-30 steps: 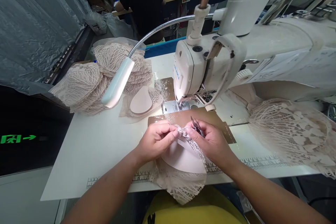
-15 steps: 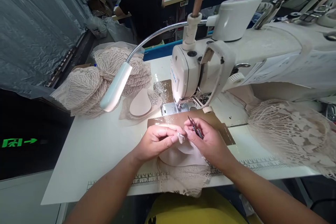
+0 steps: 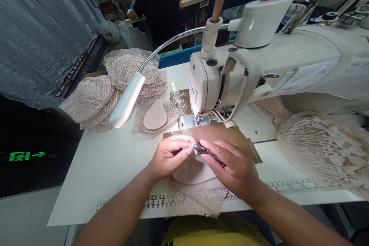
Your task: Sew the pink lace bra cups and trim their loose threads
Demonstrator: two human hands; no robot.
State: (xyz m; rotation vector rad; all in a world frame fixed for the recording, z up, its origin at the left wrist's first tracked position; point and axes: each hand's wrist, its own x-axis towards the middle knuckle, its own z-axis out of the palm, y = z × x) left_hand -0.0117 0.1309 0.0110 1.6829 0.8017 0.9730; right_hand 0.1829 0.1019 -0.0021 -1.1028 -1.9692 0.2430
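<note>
My left hand [image 3: 174, 155] is closed in a pinch on a gathered edge of the beige lace piece [image 3: 198, 198]. A pale, smooth cup-shaped panel [image 3: 188, 173] lies on that lace, partly covered by my hands. Dark thread snips [image 3: 211, 154] are gripped between the thumb and fingers of my right hand [image 3: 230, 161]. Their tip meets the pinched fabric at my left fingertips; whether the blades are closed cannot be made out. Both hands are just in front of the sewing machine's needle area [image 3: 198, 120].
A white sewing machine [image 3: 204, 80] stands behind my hands, with a bendable lamp [image 3: 128, 100] on its left. Stacked lace pieces [image 3: 95, 98] and a pale cup panel [image 3: 155, 114] lie left; more lace [image 3: 319, 150] lies right. A person [image 3: 158, 9] sits further back.
My right hand has turned the snips from pointing up and away to pointing left, bringing their tip to the fabric at my left fingertips. The left hand keeps its pinch.
</note>
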